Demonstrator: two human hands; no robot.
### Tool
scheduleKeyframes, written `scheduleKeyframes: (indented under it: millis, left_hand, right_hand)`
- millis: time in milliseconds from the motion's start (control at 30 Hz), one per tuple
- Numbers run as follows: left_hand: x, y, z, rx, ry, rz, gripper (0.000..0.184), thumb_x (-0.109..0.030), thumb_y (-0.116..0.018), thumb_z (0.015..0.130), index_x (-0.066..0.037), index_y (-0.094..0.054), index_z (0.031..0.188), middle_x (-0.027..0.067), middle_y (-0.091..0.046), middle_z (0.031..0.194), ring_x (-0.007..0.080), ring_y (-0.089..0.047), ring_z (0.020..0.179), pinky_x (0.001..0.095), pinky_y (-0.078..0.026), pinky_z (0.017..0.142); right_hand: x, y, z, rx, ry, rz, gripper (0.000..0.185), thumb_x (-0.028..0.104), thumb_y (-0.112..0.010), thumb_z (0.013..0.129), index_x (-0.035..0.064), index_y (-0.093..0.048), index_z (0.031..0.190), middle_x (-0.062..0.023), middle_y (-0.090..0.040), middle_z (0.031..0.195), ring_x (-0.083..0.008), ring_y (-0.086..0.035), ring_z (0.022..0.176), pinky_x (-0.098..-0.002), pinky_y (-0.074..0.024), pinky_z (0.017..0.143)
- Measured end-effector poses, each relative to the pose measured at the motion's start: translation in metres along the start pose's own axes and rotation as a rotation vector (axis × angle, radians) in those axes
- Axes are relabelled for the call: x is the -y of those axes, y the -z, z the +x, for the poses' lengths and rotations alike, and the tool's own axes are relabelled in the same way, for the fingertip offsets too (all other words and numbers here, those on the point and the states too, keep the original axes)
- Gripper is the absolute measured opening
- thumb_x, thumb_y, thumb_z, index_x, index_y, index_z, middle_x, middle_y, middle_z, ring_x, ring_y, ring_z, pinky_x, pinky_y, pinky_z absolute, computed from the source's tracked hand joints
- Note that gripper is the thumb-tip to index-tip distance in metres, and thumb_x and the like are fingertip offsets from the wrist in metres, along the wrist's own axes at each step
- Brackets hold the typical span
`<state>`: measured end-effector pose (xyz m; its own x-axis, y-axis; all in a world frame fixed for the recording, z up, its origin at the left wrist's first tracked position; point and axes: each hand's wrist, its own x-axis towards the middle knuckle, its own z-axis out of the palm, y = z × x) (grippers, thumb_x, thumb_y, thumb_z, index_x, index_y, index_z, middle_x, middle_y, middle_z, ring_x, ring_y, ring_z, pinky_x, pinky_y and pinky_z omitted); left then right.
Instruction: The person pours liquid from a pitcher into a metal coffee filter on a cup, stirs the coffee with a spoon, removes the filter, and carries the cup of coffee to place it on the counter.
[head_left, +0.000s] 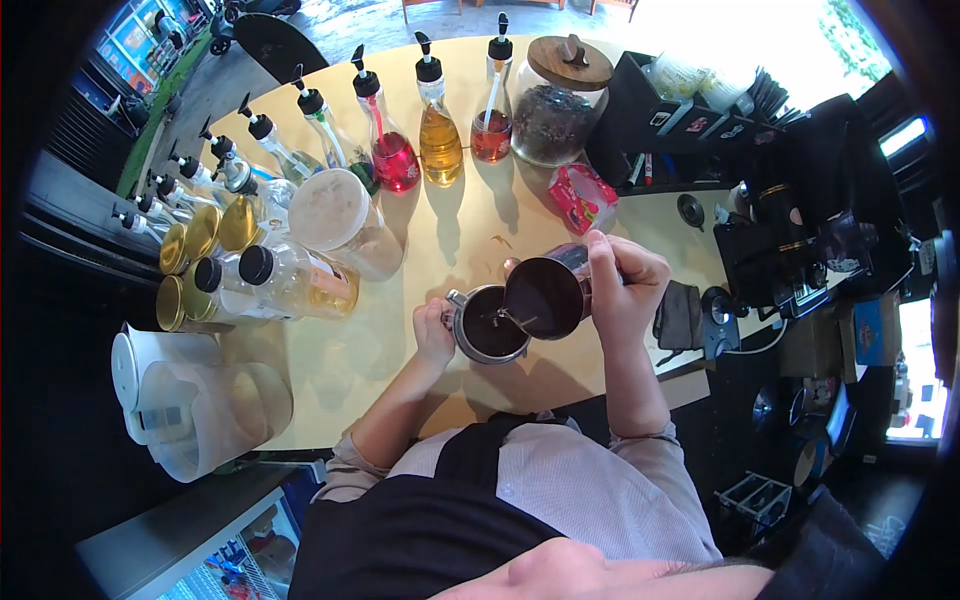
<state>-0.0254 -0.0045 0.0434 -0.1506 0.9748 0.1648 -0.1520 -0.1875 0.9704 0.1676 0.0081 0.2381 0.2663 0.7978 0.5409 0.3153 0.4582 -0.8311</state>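
Observation:
My left hand [434, 330] is closed on the handle of a metal pitcher [489, 350], which has dark liquid inside. A second metal pitcher [545, 298] is tilted over the right side of the first one, its spout above the opening. My right hand [622, 283] grips this tilted pitcher on its right side. It holds dark liquid too, and a thin stream shows between the two. Behind the pitchers, a small wet-looking mark [502, 241] is on the table [330, 400]. A pink packet [582, 198] lies beyond my right hand.
Pump bottles [440, 145] line the far edge, beside a wooden-lidded glass jar [556, 125]. At left are a white-lidded tub [345, 225], gold-lidded jars [203, 232], black-capped bottles [300, 285] and plastic jugs [205, 410]. A dark cloth [680, 315] and small scale [720, 322] are at right.

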Motion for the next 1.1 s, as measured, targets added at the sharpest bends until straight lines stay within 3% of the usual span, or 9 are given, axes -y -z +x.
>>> scheduleKeyframes:
  millis: [567, 833, 1100]
  left_hand:
    - [0.001, 0.002, -0.001, 0.010, 0.030, -0.008, 0.054, -0.033, -0.032, 0.097, -0.003, -0.049, 0.055, -0.0026, -0.039, 0.048, 0.0073, -0.031, 0.045, 0.0273, -0.021, 0.045]
    - [0.002, 0.001, -0.002, 0.021, 0.037, -0.077, 0.055, -0.033, -0.032, 0.097, 0.001, -0.060, 0.063, -0.0028, -0.044, 0.051, 0.0054, -0.033, 0.046, 0.0261, -0.022, 0.045]
    - [0.005, 0.001, -0.002, 0.015, 0.061, -0.064, 0.055, -0.035, -0.034, 0.097, -0.001, -0.056, 0.060, -0.0033, -0.042, 0.050, 0.0058, -0.032, 0.046, 0.0262, -0.021, 0.045]
  right_hand:
    - [-0.001, 0.008, -0.008, -0.020, 0.029, 0.013, 0.036, -0.004, -0.058, 0.082, -0.0030, -0.039, 0.051, -0.0018, -0.033, 0.045, -0.0060, -0.029, 0.044, -0.0267, -0.0217, 0.043]
    - [0.001, 0.015, -0.011, -0.014, 0.007, 0.008, 0.037, -0.006, -0.058, 0.081, -0.0021, -0.036, 0.051, -0.0019, -0.032, 0.045, -0.0063, -0.028, 0.045, -0.0271, -0.0214, 0.043]
    - [-0.005, 0.018, -0.011, -0.032, 0.005, -0.019, 0.037, -0.005, -0.058, 0.081, -0.0019, -0.036, 0.052, -0.0013, -0.030, 0.046, -0.0057, -0.027, 0.046, -0.0270, -0.0199, 0.043]
